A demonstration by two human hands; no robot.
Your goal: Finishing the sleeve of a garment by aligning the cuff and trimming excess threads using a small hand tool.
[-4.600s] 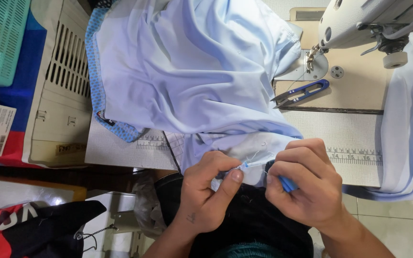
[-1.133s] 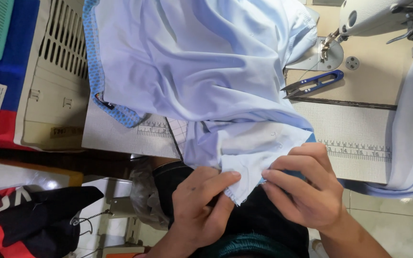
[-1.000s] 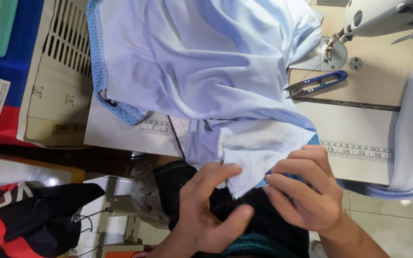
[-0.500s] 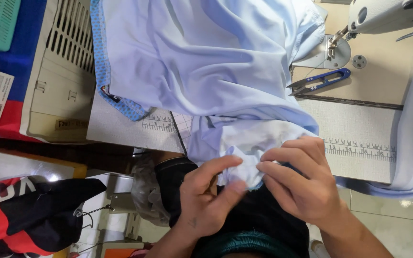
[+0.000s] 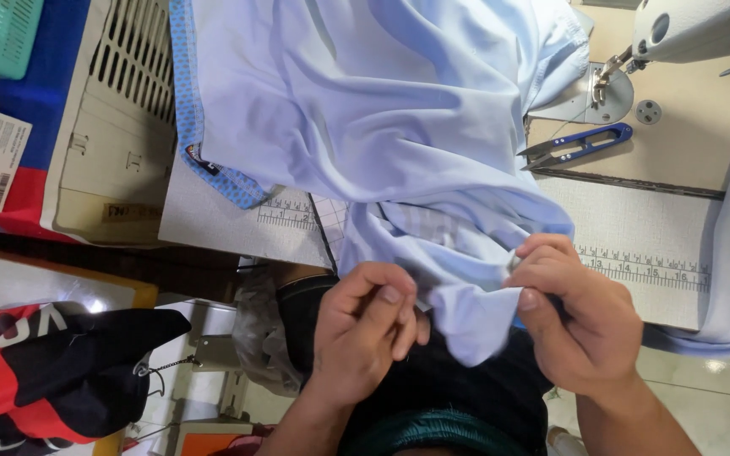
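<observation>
Hands at lower centre: I see my left hand [image 5: 365,325] and right hand [image 5: 580,325] each pinching pale blue fabric [image 5: 466,312].

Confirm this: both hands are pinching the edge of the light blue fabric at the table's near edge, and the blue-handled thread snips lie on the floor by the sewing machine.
Not quite. The head view shows the blue-handled thread snips lying on the table, beside the sewing machine, not on the floor. The rest holds: the left hand and right hand pinch the edge of the light blue fabric at the table's near edge.
</observation>
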